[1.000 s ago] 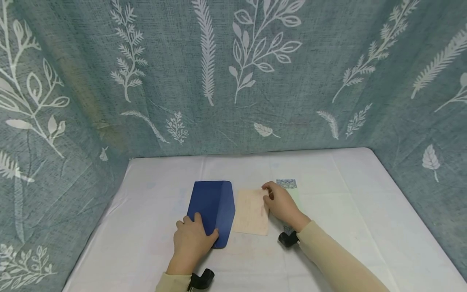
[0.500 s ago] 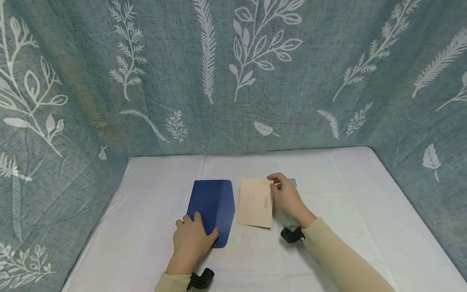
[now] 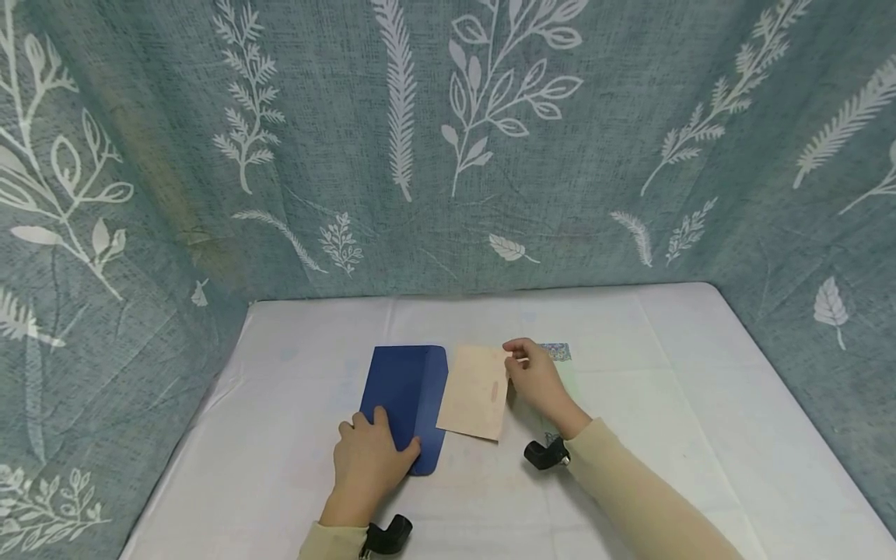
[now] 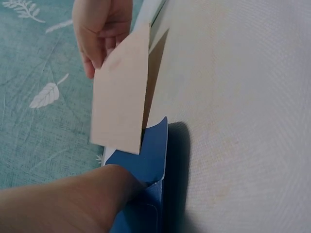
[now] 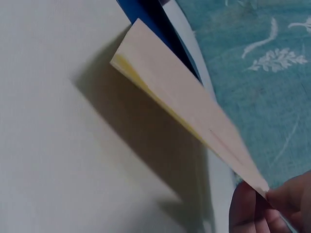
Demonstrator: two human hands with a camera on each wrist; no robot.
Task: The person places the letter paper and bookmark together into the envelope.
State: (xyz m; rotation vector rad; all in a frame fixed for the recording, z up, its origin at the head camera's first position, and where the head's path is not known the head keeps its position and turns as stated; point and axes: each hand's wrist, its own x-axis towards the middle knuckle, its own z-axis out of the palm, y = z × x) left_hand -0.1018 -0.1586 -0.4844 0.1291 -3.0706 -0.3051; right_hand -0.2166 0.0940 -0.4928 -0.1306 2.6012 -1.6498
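Observation:
A blue envelope [image 3: 392, 381] lies left of the middle of the table, its flap [image 3: 432, 404] opened out to the right. Over its lower part my left hand [image 3: 367, 463] holds it, fingers spread toward the left edge and thumb at the flap's fold. My right hand [image 3: 539, 385] pinches a cream card [image 3: 472, 393] by its upper right corner. The card is tilted above the table, and its lower left corner overlaps the flap's edge in the head view. A yellow strip shows along the card's edge in the right wrist view.
Partly hidden under my right hand lies a pale green sheet with blue patterned ends [image 3: 558, 351]. White cloth [image 3: 665, 435] covers the table. A blue-green curtain with white leaf prints [image 3: 420, 257] hangs along the back and sides.
My right hand lifts the cream card up and to the right, uncovering its shadow, then brings it back left toward the envelope. The left hand and the envelope stay in place.

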